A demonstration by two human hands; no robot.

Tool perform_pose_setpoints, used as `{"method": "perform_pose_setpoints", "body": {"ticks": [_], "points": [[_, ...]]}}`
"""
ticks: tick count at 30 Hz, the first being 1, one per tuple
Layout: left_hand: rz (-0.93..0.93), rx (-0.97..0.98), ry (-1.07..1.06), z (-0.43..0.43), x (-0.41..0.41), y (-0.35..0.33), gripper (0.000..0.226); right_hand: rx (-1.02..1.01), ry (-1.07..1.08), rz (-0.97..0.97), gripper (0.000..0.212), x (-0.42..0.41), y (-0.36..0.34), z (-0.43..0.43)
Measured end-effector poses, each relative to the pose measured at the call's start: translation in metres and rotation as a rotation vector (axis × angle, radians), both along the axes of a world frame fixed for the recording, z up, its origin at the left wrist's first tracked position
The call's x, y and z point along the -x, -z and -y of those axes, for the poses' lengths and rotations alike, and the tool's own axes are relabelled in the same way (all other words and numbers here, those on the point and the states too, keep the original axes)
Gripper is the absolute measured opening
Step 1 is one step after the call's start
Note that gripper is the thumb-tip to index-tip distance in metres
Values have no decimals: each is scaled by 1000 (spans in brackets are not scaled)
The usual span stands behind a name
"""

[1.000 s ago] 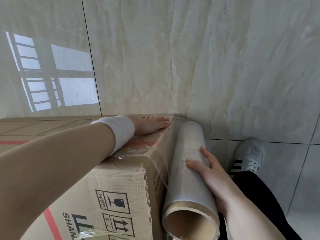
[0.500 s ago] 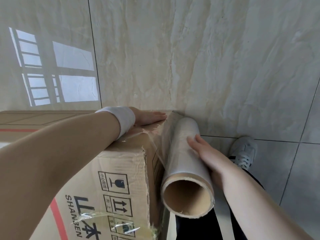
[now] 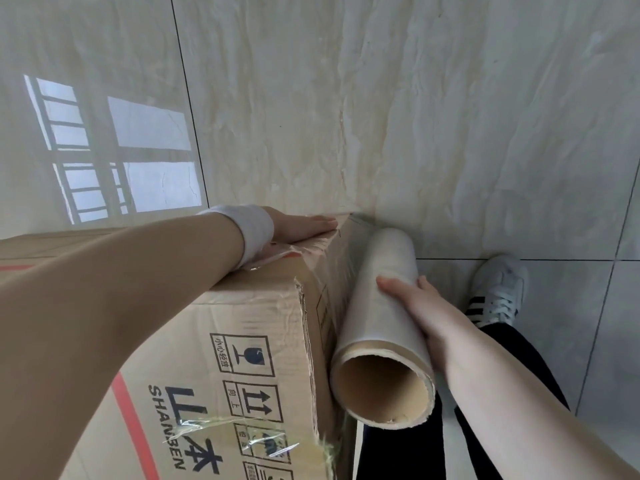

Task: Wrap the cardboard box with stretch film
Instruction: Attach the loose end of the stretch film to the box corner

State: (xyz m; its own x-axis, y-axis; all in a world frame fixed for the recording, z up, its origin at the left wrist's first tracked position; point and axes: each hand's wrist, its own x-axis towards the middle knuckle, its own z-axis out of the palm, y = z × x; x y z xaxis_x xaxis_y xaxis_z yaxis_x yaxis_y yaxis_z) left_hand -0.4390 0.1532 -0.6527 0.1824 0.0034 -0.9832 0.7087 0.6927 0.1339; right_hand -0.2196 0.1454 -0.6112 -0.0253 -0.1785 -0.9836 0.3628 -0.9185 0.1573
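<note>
The stretch film roll [image 3: 375,318] leans against the right side of the cardboard box [image 3: 249,306], its hollow core nearest. The right hand [image 3: 429,310] has its grip curled round the roll midway. Farther off, the left hand [image 3: 304,225] lies flat, grip wide, pressing film onto the box's far top corner.

Light: bright, even daylight | Glare: window reflection [image 3: 117,150] on glossy floor [image 3: 381,98], upper left | Shadows: soft, faint, beside box [image 3: 242,323] | Focus: sharp overall, no motion blur | Distortion: wide-angle stretch toward edges, near forearm [image 3: 104,323] oversized
</note>
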Motion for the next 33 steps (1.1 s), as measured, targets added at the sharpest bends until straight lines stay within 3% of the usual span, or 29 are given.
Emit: {"method": "perform_pose_setpoints", "body": {"ticks": [8,23,25,29,31,33], "points": [[27,-24,48,11,2,10,53,-40,-515,-3,104,-8,-1,-8],[24,-9,21,8,-2,6,55,79,-672,-23,101,-8,5,31],[13,-5,41,9,0,8,58,65,-804,-3,94,-6,4,28],[3,6,71,10,2,9,60,-168,-1245,-118,86,6,10,16],[12,0,68,11,3,11,59,-363,-1187,-295,76,17,14,12],[17,-18,76,10,2,9,57,-431,-1096,-415,77,24,18,12]]}}
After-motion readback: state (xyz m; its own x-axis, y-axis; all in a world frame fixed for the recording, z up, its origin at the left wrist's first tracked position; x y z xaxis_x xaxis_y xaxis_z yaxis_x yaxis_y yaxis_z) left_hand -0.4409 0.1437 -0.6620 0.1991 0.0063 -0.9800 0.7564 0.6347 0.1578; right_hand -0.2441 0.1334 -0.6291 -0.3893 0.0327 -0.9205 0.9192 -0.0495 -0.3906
